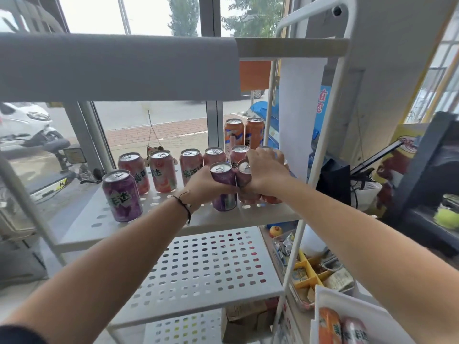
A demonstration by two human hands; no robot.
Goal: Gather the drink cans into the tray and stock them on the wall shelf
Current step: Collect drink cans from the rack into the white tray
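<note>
Head view: your left hand (206, 186) grips a purple can (223, 186) and your right hand (264, 171) wraps the pink can (246, 184) beside it, both on the shelf (87, 227). Many cans already stand here; two remain in the tray (367, 316), lower right.

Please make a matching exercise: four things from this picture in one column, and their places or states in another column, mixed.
1. purple can
2. orange cans
3. left hand
4. tray

a. at the back right of the shelf
b. bottom right, holding two cans
c. alone at the front left
d. grips a purple can

Pairs: 1-c, 2-a, 3-d, 4-b
</note>
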